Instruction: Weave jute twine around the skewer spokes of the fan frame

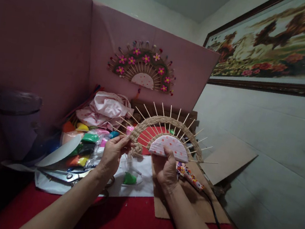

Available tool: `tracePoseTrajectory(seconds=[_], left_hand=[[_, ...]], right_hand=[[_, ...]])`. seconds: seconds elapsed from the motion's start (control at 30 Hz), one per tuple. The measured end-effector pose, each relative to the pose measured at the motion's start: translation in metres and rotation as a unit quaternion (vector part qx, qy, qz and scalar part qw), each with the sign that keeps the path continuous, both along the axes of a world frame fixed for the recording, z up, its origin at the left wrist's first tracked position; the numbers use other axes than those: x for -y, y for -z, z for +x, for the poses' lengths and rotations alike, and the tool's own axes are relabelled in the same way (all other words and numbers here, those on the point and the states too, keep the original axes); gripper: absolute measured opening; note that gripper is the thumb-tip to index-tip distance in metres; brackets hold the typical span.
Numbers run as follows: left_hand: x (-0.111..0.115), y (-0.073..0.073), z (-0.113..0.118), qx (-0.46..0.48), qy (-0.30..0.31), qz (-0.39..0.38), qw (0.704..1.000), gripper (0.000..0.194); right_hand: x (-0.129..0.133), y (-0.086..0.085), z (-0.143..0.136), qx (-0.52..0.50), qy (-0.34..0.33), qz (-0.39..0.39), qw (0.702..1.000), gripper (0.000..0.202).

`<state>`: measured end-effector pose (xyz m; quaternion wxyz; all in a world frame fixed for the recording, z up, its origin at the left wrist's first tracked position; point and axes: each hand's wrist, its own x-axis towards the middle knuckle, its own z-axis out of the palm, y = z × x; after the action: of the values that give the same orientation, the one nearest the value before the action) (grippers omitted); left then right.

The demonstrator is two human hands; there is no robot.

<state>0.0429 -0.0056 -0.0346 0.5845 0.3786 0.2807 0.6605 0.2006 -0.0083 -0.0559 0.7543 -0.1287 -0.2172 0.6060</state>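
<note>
A half-round fan frame (173, 123) of thin wooden sticks is held up in front of me, with a band of brown twine woven across the sticks. At its base is a white half-disc (174, 148) with orange dots. My right hand (169, 168) grips this half-disc, thumb over its front. My left hand (112, 154) pinches the left end of the woven band between thumb and fingers. A ball of twine (136, 149) sits just behind the left hand. The fingertips of the left hand are partly hidden.
A finished fan with pink flowers (145, 65) hangs on the pink board. Bags of coloured clay (86, 146), scissors (73, 176) and bundled cloth (107, 108) lie left. A patterned glue gun (190, 177) with a black cord rests on cardboard (192, 202) at right.
</note>
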Motion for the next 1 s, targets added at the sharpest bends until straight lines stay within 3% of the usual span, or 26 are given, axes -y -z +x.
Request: tracePoseTrajectory(seconds=[0.7, 0.77, 0.87, 1.0], left_hand=[[0.005, -0.002, 0.0, -0.07, -0.003, 0.052, 0.996, 0.016], [0.006, -0.001, -0.001, -0.086, 0.019, 0.069, 0.994, 0.015], [0.004, -0.001, -0.003, -0.102, 0.102, 0.081, 0.986, 0.015], [-0.002, -0.002, -0.01, -0.04, 0.158, 0.039, 0.986, 0.024]], right_hand=[[-0.001, -0.003, 0.007, 0.008, 0.009, -0.02, 1.0, 0.019], [-0.001, -0.004, 0.01, 0.014, 0.012, -0.029, 0.999, 0.019], [-0.001, -0.007, 0.017, 0.018, 0.023, -0.04, 0.999, 0.019], [-0.001, -0.013, 0.026, 0.011, 0.009, -0.048, 0.999, 0.017]])
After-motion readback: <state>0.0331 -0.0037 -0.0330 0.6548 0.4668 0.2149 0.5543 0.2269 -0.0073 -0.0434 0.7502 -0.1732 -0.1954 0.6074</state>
